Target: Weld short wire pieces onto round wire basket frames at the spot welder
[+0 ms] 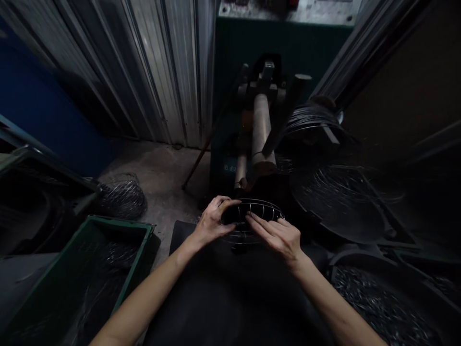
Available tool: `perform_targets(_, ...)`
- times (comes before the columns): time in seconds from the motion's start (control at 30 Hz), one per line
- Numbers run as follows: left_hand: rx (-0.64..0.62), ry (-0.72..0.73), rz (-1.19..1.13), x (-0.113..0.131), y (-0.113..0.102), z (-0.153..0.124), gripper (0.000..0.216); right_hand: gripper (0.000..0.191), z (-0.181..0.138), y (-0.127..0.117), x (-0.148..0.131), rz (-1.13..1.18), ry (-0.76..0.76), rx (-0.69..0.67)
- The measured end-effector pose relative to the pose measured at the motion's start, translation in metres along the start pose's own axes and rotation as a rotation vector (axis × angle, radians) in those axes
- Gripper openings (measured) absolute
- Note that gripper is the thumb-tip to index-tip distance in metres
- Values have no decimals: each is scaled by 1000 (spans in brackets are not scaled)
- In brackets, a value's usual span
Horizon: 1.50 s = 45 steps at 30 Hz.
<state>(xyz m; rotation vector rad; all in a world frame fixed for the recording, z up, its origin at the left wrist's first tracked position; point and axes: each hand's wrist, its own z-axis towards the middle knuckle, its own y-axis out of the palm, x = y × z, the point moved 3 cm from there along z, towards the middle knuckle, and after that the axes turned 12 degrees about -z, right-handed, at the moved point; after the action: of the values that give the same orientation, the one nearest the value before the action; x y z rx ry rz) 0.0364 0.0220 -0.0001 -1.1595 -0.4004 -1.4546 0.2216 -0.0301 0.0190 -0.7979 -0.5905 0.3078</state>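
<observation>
A round wire basket-like frame [264, 204], made of thin metal rings joined by short cross wires, is held up in front of my body. My left hand [212, 218] grips its left side, thumb and fingers spread around the rim. On the right side, my right hand [275, 235] holds the frame, its index and middle fingers stretched across the rings toward the middle. Just beyond the frame stands a machine with a thick metal cylinder [261, 127] pointing toward me and a thinner bar below it.
A green crate [144, 230] with wire pieces stands at lower left, beside a wire bundle [124, 194] on the floor. At right are a wire coil [313, 117], a dark pan [345, 216] and a tub of small metal pieces [374, 298]. Corrugated metal wall [158, 62] rises behind.
</observation>
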Motion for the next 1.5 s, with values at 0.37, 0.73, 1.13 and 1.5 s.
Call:
perform_targets(0.37,28,53,57,-26,0,12,60,42,12,13,-1,-59,4,169)
perform_targets(0.73,34,88,54,-21,-7,14,60,44,13,14,0,-76,26,159)
perform_targets(1.13,3,156,138,-36,-13,29,60,34,17,31,5,-82,26,174)
perform_targets(1.5,33,22,99,-62,-28,7,89,32,-41,-20,15,-45,422,45)
